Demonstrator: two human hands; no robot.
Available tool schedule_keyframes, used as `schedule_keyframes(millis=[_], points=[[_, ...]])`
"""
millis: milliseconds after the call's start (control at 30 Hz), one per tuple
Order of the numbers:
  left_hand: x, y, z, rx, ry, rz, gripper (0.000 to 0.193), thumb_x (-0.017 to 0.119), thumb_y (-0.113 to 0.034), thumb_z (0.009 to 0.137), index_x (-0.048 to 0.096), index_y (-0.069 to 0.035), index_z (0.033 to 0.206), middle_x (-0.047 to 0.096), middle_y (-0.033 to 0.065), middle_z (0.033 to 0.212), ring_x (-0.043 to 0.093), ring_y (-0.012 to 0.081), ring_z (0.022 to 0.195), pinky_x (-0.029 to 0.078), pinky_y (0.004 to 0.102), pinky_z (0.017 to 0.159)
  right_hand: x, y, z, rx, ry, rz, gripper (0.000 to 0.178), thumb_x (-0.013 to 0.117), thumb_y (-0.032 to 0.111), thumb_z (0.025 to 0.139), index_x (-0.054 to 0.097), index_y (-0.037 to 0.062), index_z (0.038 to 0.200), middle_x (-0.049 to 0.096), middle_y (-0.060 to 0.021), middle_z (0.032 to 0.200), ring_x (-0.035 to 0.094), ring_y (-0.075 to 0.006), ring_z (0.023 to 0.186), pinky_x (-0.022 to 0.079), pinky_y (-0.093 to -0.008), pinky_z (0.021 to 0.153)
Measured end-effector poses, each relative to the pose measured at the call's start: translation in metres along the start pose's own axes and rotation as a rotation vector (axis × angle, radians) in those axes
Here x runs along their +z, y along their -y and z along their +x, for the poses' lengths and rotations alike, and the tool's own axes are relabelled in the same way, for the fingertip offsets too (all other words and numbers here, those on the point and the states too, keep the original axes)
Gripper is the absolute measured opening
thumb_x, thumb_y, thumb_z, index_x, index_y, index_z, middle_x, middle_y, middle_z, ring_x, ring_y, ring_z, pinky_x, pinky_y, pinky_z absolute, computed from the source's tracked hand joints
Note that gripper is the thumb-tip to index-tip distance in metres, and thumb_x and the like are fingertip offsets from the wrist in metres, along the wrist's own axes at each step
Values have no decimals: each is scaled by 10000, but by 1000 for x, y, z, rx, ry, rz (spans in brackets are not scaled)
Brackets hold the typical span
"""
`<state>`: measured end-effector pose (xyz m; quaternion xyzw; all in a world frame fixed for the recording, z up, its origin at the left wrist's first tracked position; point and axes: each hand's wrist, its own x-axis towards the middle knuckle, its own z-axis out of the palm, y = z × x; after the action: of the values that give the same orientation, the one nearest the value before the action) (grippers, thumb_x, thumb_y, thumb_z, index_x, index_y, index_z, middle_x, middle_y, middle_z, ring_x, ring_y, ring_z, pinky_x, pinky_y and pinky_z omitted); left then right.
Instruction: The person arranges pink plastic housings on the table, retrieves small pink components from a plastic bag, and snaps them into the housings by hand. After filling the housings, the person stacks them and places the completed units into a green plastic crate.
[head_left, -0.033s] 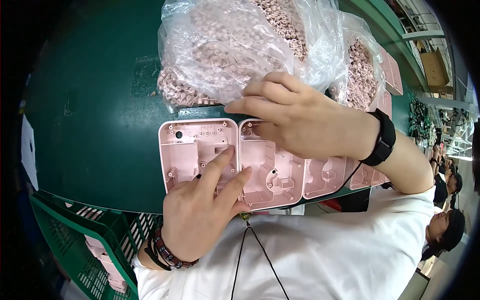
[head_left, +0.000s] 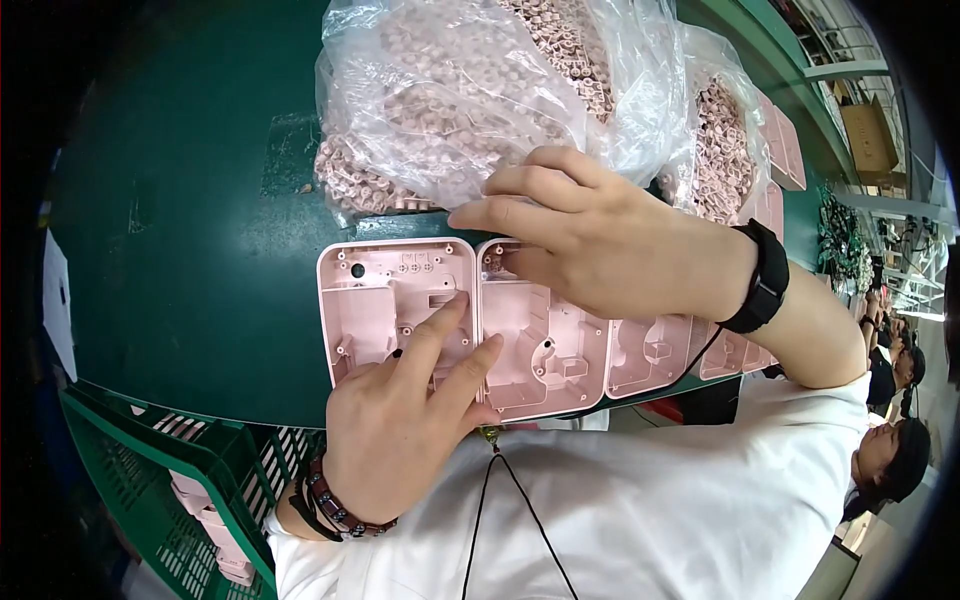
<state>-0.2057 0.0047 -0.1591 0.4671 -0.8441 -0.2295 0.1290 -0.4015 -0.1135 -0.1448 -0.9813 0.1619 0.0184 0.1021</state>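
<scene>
A row of pink plastic housings lies along the front edge of the green table. My left hand (head_left: pixel 400 410) rests with its fingers spread over the leftmost housing (head_left: pixel 372 262) and the rim of its neighbour. Over the back of the second housing (head_left: pixel 520 385) is my right hand (head_left: pixel 600 235). Its index finger stretches left past the rim, and a lower digit reaches down into the back strip of that housing. The fingers are apart, with no held thing visible; the hand covers part of the housing's back.
Behind the housings, a large clear plastic bag (head_left: pixel 450 90) of small pink parts and a second bag (head_left: pixel 720 140) stand on the table (head_left: pixel 200 250). A green crate (head_left: pixel 140 480) with pink pieces is at lower left. Several people sit at far right.
</scene>
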Motion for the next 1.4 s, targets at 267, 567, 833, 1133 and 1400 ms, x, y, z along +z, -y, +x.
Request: schedule_keyframes(millis=[267,567,833,1133,1400], points=[[1,1,0,6,-15,3,530,695,-349,614,588,-133,1087,495,100,1167,550,123,553,449,236,507,2,-5,-1,6,-9,17,384,613,112,733,515,48,1098,499,-13,1118,447,-194,1042,362,-318,906],[0,1,-1,17,-4,-10,599,701,-370,604,560,-106,1123,493,111,1151,567,131,595,456,240,511,-3,-1,-5,0,-59,64,306,627,115,705,570,47,998,501,-45,1097,447,-215,1032,359,-330,885],[-15,13,-17,-324,-234,-1208,1105,431,-788,603,214,18,1327,427,177,1194,559,207,860,449,221,586,-27,43,14,27,-334,408,219,687,112,614,602,72,811,506,-64,908,479,-216,818,357,-310,690],[-12,1,-9,-374,-428,-1320,1106,126,-853,635,106,-20,1364,402,89,1244,417,62,687,319,182,549,-7,72,45,39,-419,346,249,706,210,583,575,107,768,479,-4,803,446,-178,687,290,-290,579],[-19,16,-14,-402,-97,-1298,1059,177,-824,647,131,-8,1319,335,159,1248,371,210,1143,400,301,824,-5,66,52,42,-420,451,241,700,228,609,551,120,765,487,5,784,468,-179,692,299,-292,587]])
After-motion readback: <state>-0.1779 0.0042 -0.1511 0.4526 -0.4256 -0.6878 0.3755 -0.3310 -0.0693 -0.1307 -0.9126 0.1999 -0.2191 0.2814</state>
